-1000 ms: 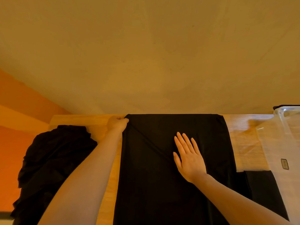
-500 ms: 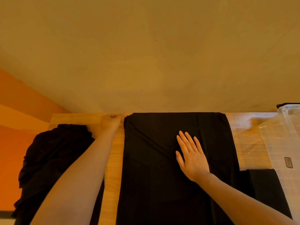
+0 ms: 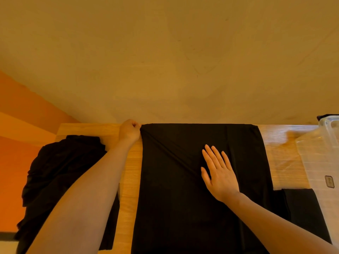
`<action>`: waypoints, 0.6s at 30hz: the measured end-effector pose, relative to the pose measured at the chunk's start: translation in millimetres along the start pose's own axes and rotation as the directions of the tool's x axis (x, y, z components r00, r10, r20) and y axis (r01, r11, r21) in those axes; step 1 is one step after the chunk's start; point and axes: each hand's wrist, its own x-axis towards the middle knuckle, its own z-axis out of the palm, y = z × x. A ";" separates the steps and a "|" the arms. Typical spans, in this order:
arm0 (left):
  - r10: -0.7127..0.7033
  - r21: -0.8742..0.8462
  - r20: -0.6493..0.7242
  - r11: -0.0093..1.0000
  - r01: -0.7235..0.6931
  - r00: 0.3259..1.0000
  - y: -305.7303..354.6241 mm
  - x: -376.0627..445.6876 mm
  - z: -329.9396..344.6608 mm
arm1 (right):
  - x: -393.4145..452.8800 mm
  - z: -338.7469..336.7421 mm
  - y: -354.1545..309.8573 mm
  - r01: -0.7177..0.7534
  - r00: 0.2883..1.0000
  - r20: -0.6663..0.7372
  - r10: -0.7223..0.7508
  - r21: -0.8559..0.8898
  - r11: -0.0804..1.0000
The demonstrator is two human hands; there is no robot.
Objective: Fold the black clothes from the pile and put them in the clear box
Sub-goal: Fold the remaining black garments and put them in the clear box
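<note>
A black garment point(image 3: 174, 208) lies spread flat on the wooden table point(image 3: 128, 176), reaching its far edge. My left hand point(image 3: 129, 132) grips the garment's far left corner, and a taut crease runs from there toward the middle. My right hand point(image 3: 218, 173) rests flat on the cloth with straight fingers, right of centre. A crumpled pile of black clothes point(image 3: 60, 173) sits at the left. The clear box point(image 3: 328, 158) stands at the right edge, partly out of view.
A tan wall rises just behind the table's far edge. More black cloth point(image 3: 300, 213) lies at the near right beside the clear box. An orange surface point(image 3: 14, 162) shows past the table's left side.
My left hand pulled the far left corner slightly outward and back, tightening a diagonal crease. The right hand stayed flat on the cloth, barely shifting.
</note>
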 end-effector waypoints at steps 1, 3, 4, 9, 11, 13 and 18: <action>0.033 0.012 -0.016 0.999 -0.033 0.999 -1.1 -2.0 0.2 | 0.1 -0.2 0.0 -0.001 1.000 0.002 0.001 0.000 1.000; 0.072 0.017 -0.028 0.997 -0.072 0.997 -3.0 -6.5 2.5 | 0.2 -0.1 0.1 0.000 1.000 0.005 0.000 -0.001 1.000; 0.077 0.017 -0.021 0.997 -0.077 0.997 -3.9 -8.1 4.3 | 0.3 0.1 0.2 0.000 1.000 0.006 0.000 -0.004 1.000; 0.008 -0.103 -0.029 0.995 -0.011 1.000 -5.5 -10.8 9.9 | -0.1 -0.2 0.2 -0.005 1.000 0.010 0.005 0.002 1.000; -0.065 -0.243 -0.046 0.969 0.052 0.997 -4.4 -7.7 10.9 | -0.2 -0.7 -0.1 -0.006 1.000 0.010 0.006 0.008 1.000; -0.100 -0.371 0.007 0.924 0.095 0.995 -1.0 -6.9 8.4 | -0.2 -0.8 -0.3 -0.007 1.000 0.006 0.007 0.008 1.000; 0.123 -0.034 0.023 0.992 -0.122 0.992 -16.3 -26.8 5.9 | 0.1 -1.1 -0.6 -0.007 1.000 0.004 0.007 0.007 1.000</action>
